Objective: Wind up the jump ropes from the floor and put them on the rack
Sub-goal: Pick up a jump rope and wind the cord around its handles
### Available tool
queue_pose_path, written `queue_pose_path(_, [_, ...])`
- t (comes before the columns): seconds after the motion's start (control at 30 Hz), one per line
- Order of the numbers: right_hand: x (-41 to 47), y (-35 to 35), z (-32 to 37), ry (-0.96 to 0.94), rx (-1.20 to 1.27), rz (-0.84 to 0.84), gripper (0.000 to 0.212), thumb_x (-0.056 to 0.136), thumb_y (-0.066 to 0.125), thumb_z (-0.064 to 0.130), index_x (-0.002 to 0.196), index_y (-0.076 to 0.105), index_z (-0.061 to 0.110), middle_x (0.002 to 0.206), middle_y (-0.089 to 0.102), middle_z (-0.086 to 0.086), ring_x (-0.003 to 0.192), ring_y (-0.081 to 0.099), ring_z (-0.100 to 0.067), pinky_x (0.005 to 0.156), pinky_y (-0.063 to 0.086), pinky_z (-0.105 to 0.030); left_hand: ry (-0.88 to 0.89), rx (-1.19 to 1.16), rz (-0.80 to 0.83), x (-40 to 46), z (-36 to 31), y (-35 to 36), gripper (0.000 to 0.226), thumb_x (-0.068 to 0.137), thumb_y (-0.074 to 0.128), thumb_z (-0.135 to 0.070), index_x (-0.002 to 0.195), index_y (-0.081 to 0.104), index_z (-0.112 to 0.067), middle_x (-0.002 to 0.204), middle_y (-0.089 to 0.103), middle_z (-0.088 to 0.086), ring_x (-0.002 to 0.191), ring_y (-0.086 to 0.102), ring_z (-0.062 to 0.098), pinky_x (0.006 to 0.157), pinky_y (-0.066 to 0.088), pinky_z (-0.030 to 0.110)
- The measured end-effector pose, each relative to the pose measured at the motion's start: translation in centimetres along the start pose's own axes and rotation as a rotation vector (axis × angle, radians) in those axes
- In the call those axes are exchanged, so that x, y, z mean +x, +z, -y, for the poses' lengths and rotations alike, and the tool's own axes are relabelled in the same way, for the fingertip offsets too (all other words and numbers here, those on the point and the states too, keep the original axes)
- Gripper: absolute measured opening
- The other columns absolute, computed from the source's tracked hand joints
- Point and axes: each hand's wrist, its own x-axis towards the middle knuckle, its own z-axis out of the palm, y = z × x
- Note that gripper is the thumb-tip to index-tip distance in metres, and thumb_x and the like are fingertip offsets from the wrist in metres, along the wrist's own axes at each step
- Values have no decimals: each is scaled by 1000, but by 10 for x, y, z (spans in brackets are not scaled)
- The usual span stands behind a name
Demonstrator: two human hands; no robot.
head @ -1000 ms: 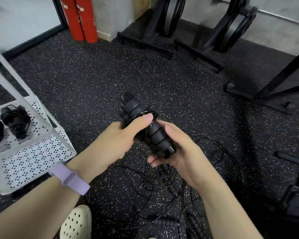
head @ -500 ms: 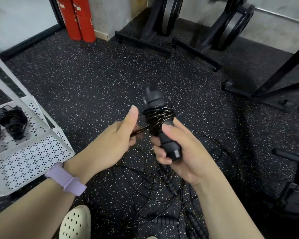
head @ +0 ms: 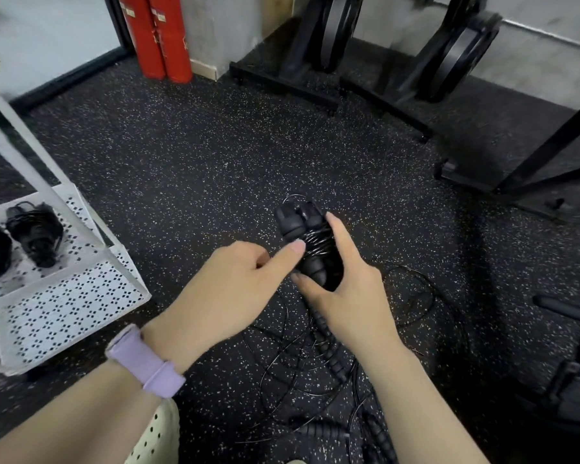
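A black jump rope point(head: 310, 241), its cord wound round both ribbed handles, sits upright in my right hand point(head: 342, 286), whose fingers and thumb curl round the bundle's lower part. My left hand point(head: 235, 286) is beside it, thumb tip pressing on the wound cord, the other fingers curled. More black ropes point(head: 329, 356) lie tangled on the floor below my hands, with loose handles near the bottom edge. The white perforated rack point(head: 74, 296) stands at the left and holds two wound rope bundles point(head: 36, 232).
Speckled black rubber floor all round. Two red cylinders point(head: 158, 35) stand at the back wall. Black weight-plate stands point(head: 325, 48) and a black frame point(head: 533, 162) fill the back and right. My pale perforated shoe point(head: 154, 437) is at the bottom.
The bundle moved forward and turned more upright in my right hand. My left hand let go of the cord end and now presses its thumb on the windings.
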Motion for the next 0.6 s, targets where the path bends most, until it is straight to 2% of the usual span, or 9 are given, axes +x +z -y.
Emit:
queue_pose_path(0.07, [-4,7,5,-43,-95,-33,98,84,80,45,156,14,57,108,70,8,94,68,-14,83,57,-40,-54,-44,5,-1,-1,5,83,82,46,-82,91,72,-4,46,39,-12,49,46,19,54,39,34])
queue_pose_path(0.13, [-9,15,13,-94,-251,-50,100,87,75,49,157,4,57,106,64,6,88,63,-18,73,51,-38,-104,-126,-18,-3,-1,10,83,77,53,-82,73,63,1,42,30,-11,43,33,14,44,26,25])
queue_pose_path(0.2, [-14,21,21,-133,-370,-68,105,90,73,47,157,-8,54,105,56,5,86,59,-19,66,43,-36,-121,-171,-76,-5,-3,11,73,76,59,-79,56,43,-12,39,28,-11,37,27,10,38,23,22])
queue_pose_path(0.3, [-23,31,30,-186,-379,-79,114,95,69,35,155,-29,44,115,45,2,94,54,-22,69,44,-35,-130,-195,-153,-4,-6,8,71,78,59,-80,52,35,-18,33,32,-10,33,32,10,40,25,25])
queue_pose_path(0.37, [-28,35,33,-262,-309,-77,111,98,62,27,154,-34,39,122,42,-2,96,52,-24,77,48,-38,-122,-247,-212,-1,-7,5,70,81,58,-78,50,38,-19,32,36,-10,32,36,9,42,24,26])
queue_pose_path(0.43, [-30,35,32,-317,-268,-59,104,100,57,22,157,-30,35,131,44,-3,101,52,-24,84,48,-40,-118,-309,-257,3,-6,2,70,83,55,-77,51,48,-15,35,42,-10,34,40,7,40,25,22])
queue_pose_path(0.5, [-26,34,29,-291,-150,-56,98,101,57,18,159,-20,35,140,48,0,116,53,-20,96,48,-42,-133,-355,-271,6,-4,0,72,83,51,-79,63,65,-11,45,55,-6,45,52,7,47,33,25])
queue_pose_path(0.53, [-24,33,27,-247,-69,-60,96,100,60,17,161,-12,34,142,50,5,122,52,-15,101,47,-42,-154,-376,-265,7,-3,0,76,84,48,-80,72,71,-8,56,65,-1,58,63,14,54,39,30])
queue_pose_path(0.6, [-19,32,23,-176,65,-88,89,96,66,11,163,10,29,142,49,17,126,50,-3,107,47,-38,-192,-404,-223,5,-6,-1,88,84,43,-82,92,73,0,82,74,11,83,68,25,66,42,32])
